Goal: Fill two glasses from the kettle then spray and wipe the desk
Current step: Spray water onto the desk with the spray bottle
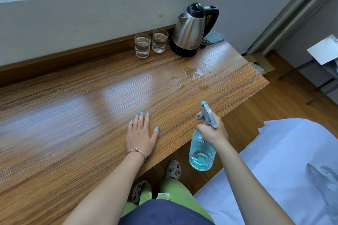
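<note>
Right hand (213, 129) grips the ribbed blue glass spray bottle (201, 150) off the tabletop's (73, 115) near edge, fingers wrapped; left hand (140, 133) flat, fingers spread. Overspray could reach the two filled clear glasses (150, 44) at the far edge.

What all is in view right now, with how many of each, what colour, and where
Desk: one, brown wood, along the wall.
Kettle: one, steel and black, back right of desk.
Glasses: two, clear, holding water, left of kettle.
Cloth: one, blue, behind kettle.
Puddle: one, clear, on desk in front of kettle.
Bottle: one spray bottle, pale blue with grey head, held past the desk's front edge.
Bed: one, white sheet, lower right.
Shoes: two, grey, on floor.
Left hand: flat on desk.
Right hand: gripping bottle.
</note>
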Demonstrator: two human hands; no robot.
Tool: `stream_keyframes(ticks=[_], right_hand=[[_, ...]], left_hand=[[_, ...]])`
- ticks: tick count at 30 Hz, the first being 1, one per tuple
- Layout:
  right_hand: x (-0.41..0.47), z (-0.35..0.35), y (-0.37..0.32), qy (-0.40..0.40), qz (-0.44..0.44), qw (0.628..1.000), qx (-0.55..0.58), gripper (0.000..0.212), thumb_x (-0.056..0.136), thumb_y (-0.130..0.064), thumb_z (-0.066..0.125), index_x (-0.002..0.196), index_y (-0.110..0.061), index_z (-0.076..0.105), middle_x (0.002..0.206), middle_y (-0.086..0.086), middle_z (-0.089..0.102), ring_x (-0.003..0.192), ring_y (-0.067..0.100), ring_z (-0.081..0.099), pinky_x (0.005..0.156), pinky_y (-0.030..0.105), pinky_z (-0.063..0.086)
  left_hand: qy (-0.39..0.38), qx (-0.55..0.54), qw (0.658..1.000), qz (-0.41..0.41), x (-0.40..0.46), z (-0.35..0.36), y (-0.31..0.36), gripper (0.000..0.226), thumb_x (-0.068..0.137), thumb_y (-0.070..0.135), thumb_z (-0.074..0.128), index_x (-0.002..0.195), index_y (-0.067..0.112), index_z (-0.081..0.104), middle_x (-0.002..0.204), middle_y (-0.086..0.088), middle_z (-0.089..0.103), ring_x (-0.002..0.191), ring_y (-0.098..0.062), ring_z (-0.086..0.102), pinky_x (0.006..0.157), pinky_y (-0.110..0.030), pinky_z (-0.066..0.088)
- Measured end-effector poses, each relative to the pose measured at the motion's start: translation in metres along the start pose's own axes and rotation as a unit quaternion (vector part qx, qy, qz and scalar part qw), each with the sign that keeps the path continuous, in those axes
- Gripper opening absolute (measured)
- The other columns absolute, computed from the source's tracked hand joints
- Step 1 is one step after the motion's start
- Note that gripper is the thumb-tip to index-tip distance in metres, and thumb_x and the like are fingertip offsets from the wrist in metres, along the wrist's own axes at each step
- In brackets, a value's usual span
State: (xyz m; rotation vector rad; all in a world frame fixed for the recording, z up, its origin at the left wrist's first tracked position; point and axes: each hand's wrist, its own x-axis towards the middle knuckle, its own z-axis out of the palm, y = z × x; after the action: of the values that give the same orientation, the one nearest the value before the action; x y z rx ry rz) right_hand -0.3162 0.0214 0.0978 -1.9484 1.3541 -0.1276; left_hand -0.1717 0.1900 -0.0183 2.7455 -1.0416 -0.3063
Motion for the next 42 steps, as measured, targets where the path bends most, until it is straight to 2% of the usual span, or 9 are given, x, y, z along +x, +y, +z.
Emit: stream_keyframes(ticks=[5, 9, 14, 19, 24, 29, 34, 37, 42], right_hand=[[-0.007, 0.003, -0.031, -0.018, -0.099, 0.994, 0.044, 0.040, 0.076, -0.011, 0.065, 0.101, -0.042, 0.059, 0.066, -0.018, 0.058, 0.052, 0.005, 0.048, 0.059, 0.037, 0.047], [0.000, 0.012, -0.070, -0.056, -0.179, 0.979, 0.079, 0.048, 0.077, -0.006, 0.065, 0.099, -0.048, 0.059, 0.101, 0.014, 0.067, 0.073, 0.036, 0.060, 0.070, 0.052, 0.055], [0.035, 0.036, -0.131, -0.119, -0.270, 0.947, 0.130, 0.046, 0.073, 0.000, 0.067, 0.102, -0.035, 0.061, 0.097, -0.020, 0.064, 0.068, 0.009, 0.057, 0.071, 0.035, 0.053], [0.089, 0.064, -0.191, -0.178, -0.336, 0.919, 0.105, 0.048, 0.075, 0.008, 0.064, 0.106, -0.028, 0.062, 0.102, -0.012, 0.063, 0.065, -0.002, 0.059, 0.070, 0.013, 0.048], [0.142, 0.089, -0.248, -0.193, -0.382, 0.899, 0.088, 0.047, 0.079, 0.006, 0.063, 0.112, -0.027, 0.061, 0.115, -0.002, 0.054, 0.086, 0.021, 0.070, 0.081, 0.026, 0.056], [0.177, 0.110, -0.289, -0.240, -0.415, 0.873, 0.091, 0.042, 0.079, 0.006, 0.069, 0.118, -0.011, 0.062, 0.120, 0.010, 0.055, 0.068, -0.004, 0.066, 0.075, 0.011, 0.050], [0.193, 0.134, -0.314, -0.273, -0.436, 0.854, 0.085, 0.041, 0.082, 0.001, 0.071, 0.120, -0.013, 0.063, 0.119, 0.019, 0.056, 0.075, 0.006, 0.064, 0.078, 0.015, 0.050], [0.199, 0.148, -0.318, -0.277, -0.446, 0.846, 0.095, 0.048, 0.083, -0.001, 0.073, 0.129, -0.008, 0.061, 0.114, 0.022, 0.054, 0.068, -0.003, 0.062, 0.076, 0.011, 0.049], [0.209, 0.161, -0.310, -0.269, -0.467, 0.838, 0.087, 0.055, 0.078, -0.022, 0.080, 0.128, -0.025, 0.058, 0.105, 0.004, 0.052, 0.083, 0.001, 0.056, 0.082, 0.017, 0.048]], left_hand=[[-0.024, 0.031, 0.999, 0.031, 0.004, -0.009, -0.034, 0.072, 0.091, 0.072, 0.006, 0.155, 0.038, -0.003, 0.165, 0.002, -0.003, 0.151, -0.019, -0.008, 0.120, -0.038, -0.004], [-0.031, 0.044, 0.998, 0.025, 0.011, -0.017, -0.053, 0.076, 0.086, 0.073, -0.003, 0.154, 0.039, -0.005, 0.165, 0.005, -0.001, 0.151, -0.017, -0.006, 0.120, -0.039, -0.005], [0.001, 0.006, 0.998, -0.057, 0.058, -0.033, -0.064, 0.074, 0.091, 0.068, 0.013, 0.156, 0.032, 0.008, 0.165, 0.001, 0.008, 0.151, -0.021, 0.002, 0.120, -0.040, -0.001], [0.017, -0.015, 0.985, -0.168, 0.114, -0.051, -0.081, 0.071, 0.096, 0.064, 0.019, 0.157, 0.029, 0.007, 0.166, -0.001, 0.002, 0.151, -0.021, -0.005, 0.120, -0.042, -0.003], [0.010, -0.009, 0.972, -0.234, 0.138, -0.047, -0.090, 0.070, 0.097, 0.064, 0.017, 0.157, 0.030, 0.002, 0.165, -0.002, -0.005, 0.151, -0.021, -0.008, 0.120, -0.045, -0.004], [0.027, 0.017, 0.972, -0.233, 0.138, -0.040, -0.092, 0.073, 0.093, 0.067, 0.008, 0.156, 0.032, 0.001, 0.165, -0.003, -0.003, 0.151, -0.021, -0.006, 0.118, -0.043, -0.006], [0.039, 0.013, 0.969, -0.245, 0.139, -0.039, -0.090, 0.074, 0.091, 0.069, 0.004, 0.156, 0.034, 0.000, 0.165, 0.000, -0.002, 0.151, -0.020, -0.006, 0.118, -0.042, -0.010], [0.041, 0.009, 0.968, -0.248, 0.138, -0.039, -0.091, 0.073, 0.092, 0.070, 0.003, 0.156, 0.035, 0.000, 0.165, 0.001, -0.002, 0.151, -0.019, -0.007, 0.118, -0.042, -0.010], [0.042, 0.013, 0.968, -0.248, 0.138, -0.039, -0.092, 0.073, 0.092, 0.069, 0.004, 0.156, 0.035, 0.001, 0.165, 0.001, -0.002, 0.151, -0.018, -0.007, 0.119, -0.042, -0.008]])
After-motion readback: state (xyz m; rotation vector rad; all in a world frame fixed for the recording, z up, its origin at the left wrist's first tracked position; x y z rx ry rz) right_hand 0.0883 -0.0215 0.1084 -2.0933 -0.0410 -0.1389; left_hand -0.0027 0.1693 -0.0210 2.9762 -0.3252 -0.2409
